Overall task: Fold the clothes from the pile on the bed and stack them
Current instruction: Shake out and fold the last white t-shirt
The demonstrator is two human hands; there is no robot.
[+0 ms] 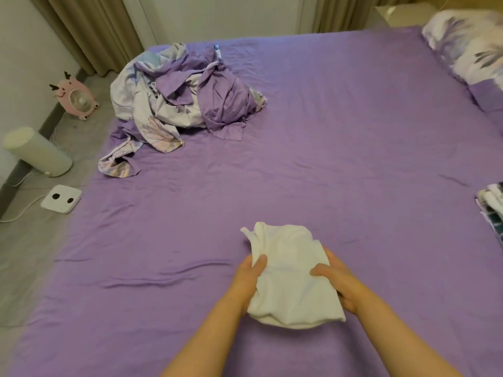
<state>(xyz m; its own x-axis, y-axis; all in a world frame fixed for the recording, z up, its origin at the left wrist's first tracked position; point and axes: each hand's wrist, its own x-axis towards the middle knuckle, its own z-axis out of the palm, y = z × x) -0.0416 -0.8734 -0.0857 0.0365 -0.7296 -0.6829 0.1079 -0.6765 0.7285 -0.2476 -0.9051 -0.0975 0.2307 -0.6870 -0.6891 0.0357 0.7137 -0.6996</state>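
Both my hands are clamping a folded white garment [288, 278] at the near middle of the purple bed [340, 137]: left hand [249, 278] gripping its left edge, right hand [336, 281] its right. Far left, crumpled purple and floral bedding [179, 99] is lying heaped; folded clothes [492, 208] are sitting at the right edge.

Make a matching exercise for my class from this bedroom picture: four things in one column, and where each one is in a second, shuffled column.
Things
1. white garment
2. crumpled bedding
3. pink fan
4. floral pillow

Places
A. on the floor by the wall, left of the bed
B. far right corner of the bed
C. held between the left hand and right hand
D. heaped at the far left of the bed

Pairs: 1-C, 2-D, 3-A, 4-B
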